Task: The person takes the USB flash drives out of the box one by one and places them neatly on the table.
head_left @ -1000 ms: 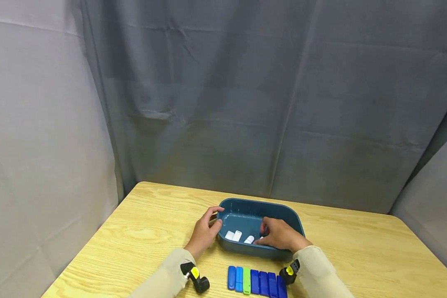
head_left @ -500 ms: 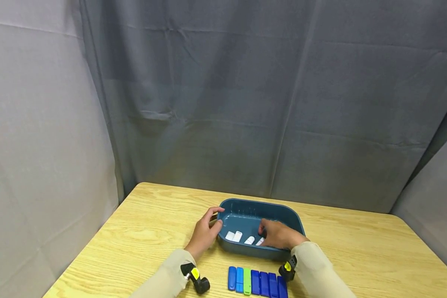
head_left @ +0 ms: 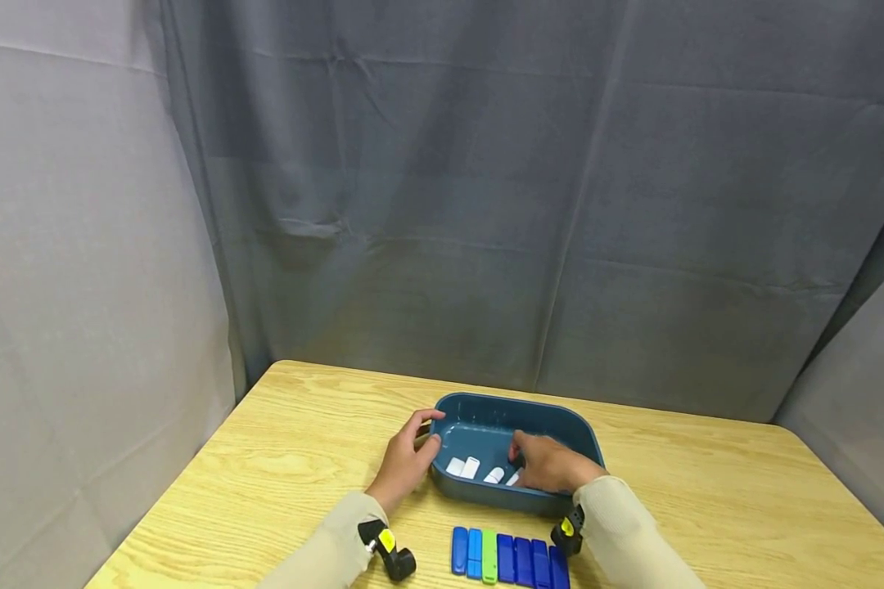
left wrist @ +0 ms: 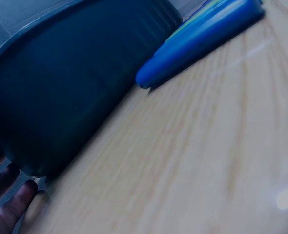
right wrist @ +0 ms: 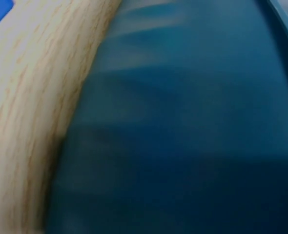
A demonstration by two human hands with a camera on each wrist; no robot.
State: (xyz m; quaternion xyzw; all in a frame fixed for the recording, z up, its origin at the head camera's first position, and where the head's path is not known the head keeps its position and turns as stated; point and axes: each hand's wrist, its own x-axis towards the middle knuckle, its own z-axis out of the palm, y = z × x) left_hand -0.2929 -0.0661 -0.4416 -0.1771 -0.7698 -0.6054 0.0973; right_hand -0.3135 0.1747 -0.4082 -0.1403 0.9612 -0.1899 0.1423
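Note:
My left hand [head_left: 401, 464] holds the left end of a dark blue plastic basin [head_left: 479, 491], its index finger and thumb at the rim. In the left wrist view, its fingertips [left wrist: 19, 195] meet the end of the basin [left wrist: 71, 92]. Inside the basin, my right hand [head_left: 552, 463] hovers low with bent fingers, right beside a narrow white piece [head_left: 514, 477] that it partly covers. Several white pieces [head_left: 470, 467] lie along the near side; one rounded white piece [head_left: 494, 474] resembles a capped USB stick. The right wrist view shows only the basin's outer wall [right wrist: 183, 107].
On the wooden table [head_left: 295, 458], a row of flat sticks lies in front of the basin: several blue sticks [head_left: 523, 561] and one green stick [head_left: 489, 557]. A grey curtain [head_left: 442, 204] hangs behind the table; pale cloth [head_left: 81, 245] stands on the left.
My right hand has drawn back slightly inside the basin, leaving more of the narrow white piece showing. The left hand has stayed at the rim.

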